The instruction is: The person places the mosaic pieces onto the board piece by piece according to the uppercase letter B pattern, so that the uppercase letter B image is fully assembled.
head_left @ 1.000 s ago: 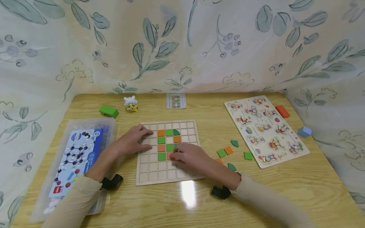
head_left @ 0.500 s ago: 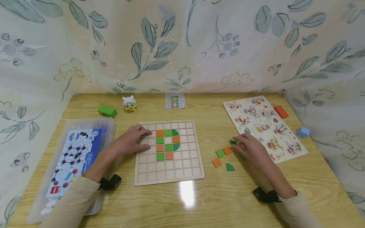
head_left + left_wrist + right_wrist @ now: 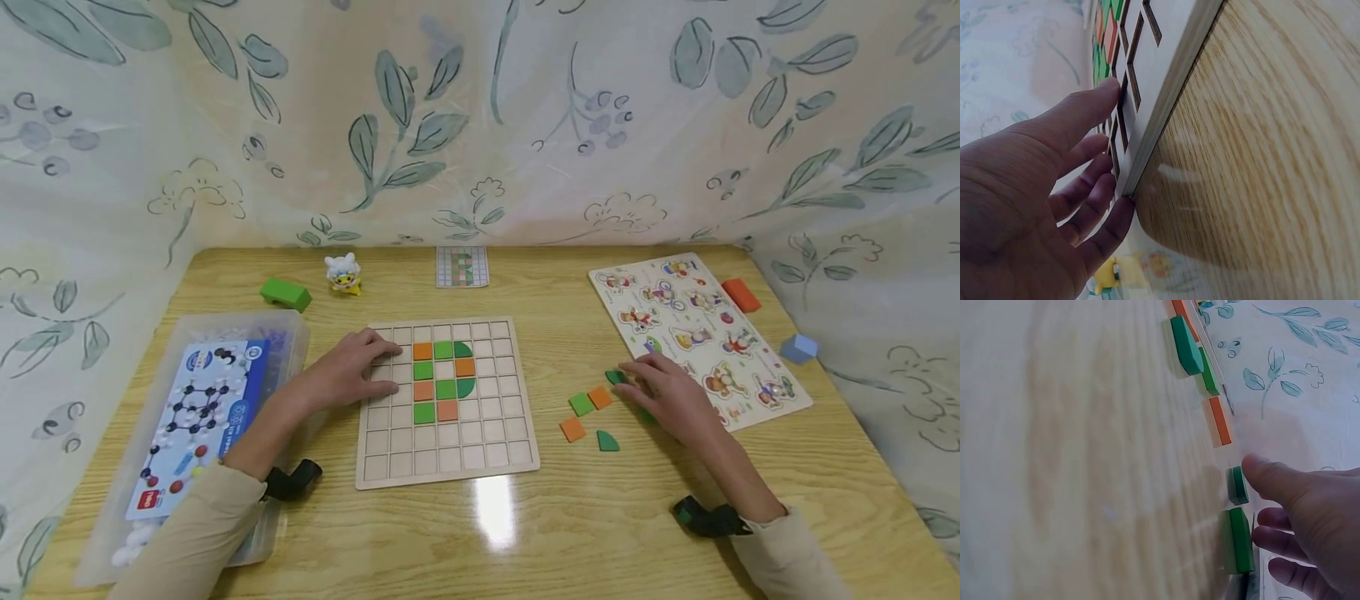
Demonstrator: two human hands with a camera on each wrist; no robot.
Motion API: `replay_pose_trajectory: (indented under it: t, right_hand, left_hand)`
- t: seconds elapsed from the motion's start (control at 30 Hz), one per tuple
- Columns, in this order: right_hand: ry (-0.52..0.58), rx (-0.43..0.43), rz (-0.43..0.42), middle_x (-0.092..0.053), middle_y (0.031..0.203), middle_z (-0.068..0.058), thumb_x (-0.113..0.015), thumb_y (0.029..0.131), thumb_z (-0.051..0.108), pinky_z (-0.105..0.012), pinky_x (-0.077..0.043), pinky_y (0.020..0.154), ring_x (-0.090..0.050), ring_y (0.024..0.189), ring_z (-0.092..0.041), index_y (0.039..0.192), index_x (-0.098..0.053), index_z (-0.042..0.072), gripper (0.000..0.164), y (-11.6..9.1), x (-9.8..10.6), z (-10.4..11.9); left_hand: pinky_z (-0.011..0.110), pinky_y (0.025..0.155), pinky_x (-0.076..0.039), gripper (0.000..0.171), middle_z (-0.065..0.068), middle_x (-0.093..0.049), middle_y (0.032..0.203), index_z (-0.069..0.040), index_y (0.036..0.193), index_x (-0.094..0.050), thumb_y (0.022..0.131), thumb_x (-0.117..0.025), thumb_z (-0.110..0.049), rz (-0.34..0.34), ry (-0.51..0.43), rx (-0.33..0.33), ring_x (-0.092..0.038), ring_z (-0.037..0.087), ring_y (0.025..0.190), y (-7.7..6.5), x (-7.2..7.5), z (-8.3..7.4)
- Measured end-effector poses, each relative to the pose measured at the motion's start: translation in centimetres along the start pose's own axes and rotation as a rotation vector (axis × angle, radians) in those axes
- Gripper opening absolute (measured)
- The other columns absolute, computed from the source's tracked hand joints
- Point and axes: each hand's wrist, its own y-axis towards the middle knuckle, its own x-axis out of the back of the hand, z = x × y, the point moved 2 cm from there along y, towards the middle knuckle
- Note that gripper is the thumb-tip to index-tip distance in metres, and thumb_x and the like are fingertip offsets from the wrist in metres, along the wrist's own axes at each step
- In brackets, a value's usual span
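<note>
A wooden grid board (image 3: 450, 458) carries orange, salmon and green square tiles and two dark green quarter-circle tiles (image 3: 466, 387). My left hand (image 3: 341, 367) rests at the board's left side, thumb and fingers spread. In the left wrist view its thumb (image 3: 1100, 100) lies over the grid and a fingertip touches the edge. My right hand (image 3: 671, 396) is over loose tiles to the right, fingertips right at a dark green quarter-circle tile (image 3: 614, 377). In the right wrist view the thumb (image 3: 1272, 478) is beside that tile, and the other fingers are behind a green square tile (image 3: 1239, 540).
Several loose tiles, including an orange square (image 3: 573, 429), lie right of the board. A pattern card (image 3: 462, 267), toy figure (image 3: 344, 273) and green block (image 3: 286, 294) stand at the back. A plastic box (image 3: 296, 333) is left; a picture puzzle (image 3: 693, 337), red block (image 3: 742, 295) and blue block (image 3: 799, 349) are right.
My right hand has moved from the board to the loose tiles at the right, uncovering a dark green quarter-circle in the grid. My left hand has stayed at the board's left side.
</note>
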Motion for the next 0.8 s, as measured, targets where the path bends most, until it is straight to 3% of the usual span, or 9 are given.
replay_pose_trajectory:
  t: [0.3, 0.8]
  right_hand:
    - [-0.002, 0.034, -0.021, -0.059, 0.087, -0.001, -0.081, 0.076, 0.015, -0.024, -0.037, 0.058, -0.042, 0.07, -0.006, 0.104, -0.073, 0.009, 0.03, -0.05, -0.31, -0.18]
    - [0.023, 0.029, 0.019, -0.062, 0.087, -0.003, -0.08, 0.078, 0.012, -0.03, -0.048, 0.062, -0.056, 0.072, -0.011, 0.097, -0.074, 0.007, 0.02, 0.54, -0.48, 0.53]
  left_hand:
    - [0.037, 0.083, -0.038, 0.052, 0.011, -0.054, 0.115, -0.005, 0.131, -0.058, 0.087, -0.073, -0.029, 0.003, -0.003, -0.006, -0.046, 0.023, 0.099, 0.0, 0.0, 0.05]
    - [0.036, 0.082, -0.037, 0.052, 0.011, -0.054, 0.115, -0.005, 0.131, -0.058, 0.087, -0.073, -0.028, 0.005, -0.005, -0.006, -0.045, 0.023, 0.098, -0.06, 0.09, -0.02]
